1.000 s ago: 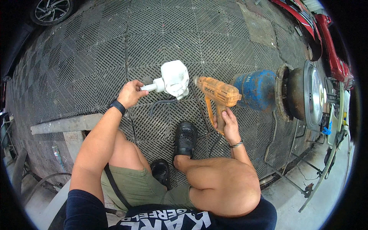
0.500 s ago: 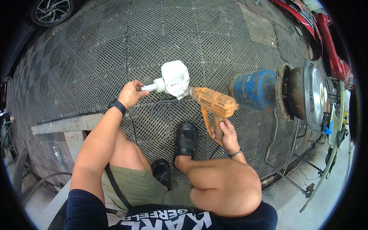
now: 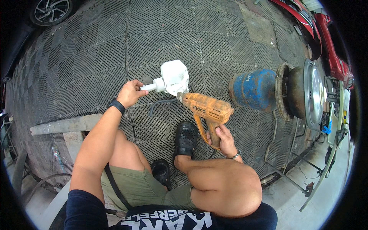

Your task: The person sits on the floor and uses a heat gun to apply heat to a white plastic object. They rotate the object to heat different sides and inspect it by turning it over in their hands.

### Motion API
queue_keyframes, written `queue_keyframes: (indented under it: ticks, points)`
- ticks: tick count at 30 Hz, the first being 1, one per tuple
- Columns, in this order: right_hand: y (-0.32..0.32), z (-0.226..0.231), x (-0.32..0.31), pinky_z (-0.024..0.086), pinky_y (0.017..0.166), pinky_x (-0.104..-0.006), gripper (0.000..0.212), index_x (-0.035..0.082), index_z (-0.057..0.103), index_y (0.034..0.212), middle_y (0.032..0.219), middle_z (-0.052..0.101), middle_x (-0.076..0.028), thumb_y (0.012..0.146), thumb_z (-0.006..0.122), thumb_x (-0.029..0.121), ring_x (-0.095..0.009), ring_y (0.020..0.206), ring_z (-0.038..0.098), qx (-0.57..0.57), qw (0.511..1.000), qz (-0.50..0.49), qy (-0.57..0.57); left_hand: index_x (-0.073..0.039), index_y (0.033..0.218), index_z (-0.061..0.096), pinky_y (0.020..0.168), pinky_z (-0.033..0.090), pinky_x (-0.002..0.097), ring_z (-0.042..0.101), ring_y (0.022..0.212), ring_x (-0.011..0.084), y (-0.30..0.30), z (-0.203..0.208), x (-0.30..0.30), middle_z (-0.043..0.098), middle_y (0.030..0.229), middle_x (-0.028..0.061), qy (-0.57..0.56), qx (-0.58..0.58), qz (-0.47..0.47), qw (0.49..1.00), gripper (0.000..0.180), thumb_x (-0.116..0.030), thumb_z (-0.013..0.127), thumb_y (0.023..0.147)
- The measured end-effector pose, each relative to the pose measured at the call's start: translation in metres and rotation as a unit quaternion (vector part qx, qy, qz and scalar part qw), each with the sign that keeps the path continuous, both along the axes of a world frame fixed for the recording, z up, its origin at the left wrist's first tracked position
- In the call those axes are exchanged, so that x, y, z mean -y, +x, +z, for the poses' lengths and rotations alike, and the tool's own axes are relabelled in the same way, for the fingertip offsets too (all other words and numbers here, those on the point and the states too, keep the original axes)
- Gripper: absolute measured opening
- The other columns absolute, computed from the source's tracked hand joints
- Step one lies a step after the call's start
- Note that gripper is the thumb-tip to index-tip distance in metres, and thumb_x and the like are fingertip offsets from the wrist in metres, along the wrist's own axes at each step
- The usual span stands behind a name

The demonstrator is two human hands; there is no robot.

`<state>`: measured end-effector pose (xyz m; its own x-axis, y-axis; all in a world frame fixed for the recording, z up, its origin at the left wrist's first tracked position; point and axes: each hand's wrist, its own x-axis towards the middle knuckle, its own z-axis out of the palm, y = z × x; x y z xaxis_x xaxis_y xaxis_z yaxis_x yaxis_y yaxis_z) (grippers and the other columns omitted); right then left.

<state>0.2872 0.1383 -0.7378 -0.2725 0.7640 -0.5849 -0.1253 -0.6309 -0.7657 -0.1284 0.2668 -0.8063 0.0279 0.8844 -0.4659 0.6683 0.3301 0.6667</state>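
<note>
Nozzle (image 3: 179,97) of an orange heat gun (image 3: 207,107) points left and slightly away from the person, at the lower right edge of a white bulb-ended piece (image 3: 175,76) above a grid-patterned floor (image 3: 214,46); whether the two touch cannot be told. The left hand (image 3: 131,92), nearer the piece, pinches its narrow stem between thumb and fingers, the long axis running from the fingertips rightward and slightly outward to the broad end. The right hand (image 3: 225,141), lower and to the right, has its fingers wrapped around the gun's grip, the barrel slanting down and right from its tip. A dark hose (image 3: 163,101) curves just below the piece. Patterned flooring stretches beyond the broad end; to the right, past a gap, a blue cylinder (image 3: 253,89) bounds the space, while a black clog (image 3: 186,140) sits below the barrel.
</note>
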Motion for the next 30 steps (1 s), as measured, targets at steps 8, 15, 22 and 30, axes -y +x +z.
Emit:
queue_keyframes:
  ticks: [8,15,22,30]
  points:
    - [0.009,-0.015,-0.015,0.053,0.064,-0.0298,0.051,-0.002,0.049,0.136,0.089,0.063,-0.01,0.106,0.052,0.039,-0.016,0.07,0.061,0.037,0.998,-0.045,0.025,0.007,0.115,0.068,0.079,0.056,0.0357,0.07,0.083,0.0233,0.0,-0.001,0.002,0.073,0.093,0.0159,0.002,0.005,-0.002,1.0,0.051,-0.027,0.086,0.081]
    - [0.012,-0.017,-0.021,0.053,0.066,-0.0301,0.051,-0.002,0.047,0.137,0.089,0.063,-0.011,0.106,0.051,0.039,-0.017,0.07,0.061,0.031,0.998,-0.049,0.037,0.007,0.116,0.068,0.08,0.055,0.0369,0.07,0.085,0.0253,-0.003,-0.004,0.003,0.072,0.096,0.0179,-0.005,0.01,0.004,1.0,0.053,-0.027,0.087,0.08]
    - [0.011,-0.015,-0.002,0.053,0.066,-0.0297,0.055,-0.002,0.047,0.139,0.091,0.064,-0.01,0.106,0.053,0.041,-0.016,0.071,0.062,0.006,1.0,0.003,-0.001,0.008,0.116,0.067,0.079,0.055,0.0369,0.07,0.083,0.0256,0.001,0.002,0.003,0.073,0.093,0.0176,0.0,0.012,0.01,1.0,0.053,-0.027,0.086,0.081]
    - [-0.007,-0.011,-0.007,0.052,0.065,-0.0299,0.05,-0.003,0.046,0.139,0.091,0.064,-0.012,0.106,0.048,0.035,-0.017,0.07,0.061,-0.01,1.0,0.02,0.012,0.009,0.115,0.067,0.08,0.056,0.0376,0.071,0.085,0.0268,0.0,0.001,0.002,0.073,0.095,0.0195,-0.01,-0.006,0.01,1.0,0.052,-0.026,0.086,0.081]
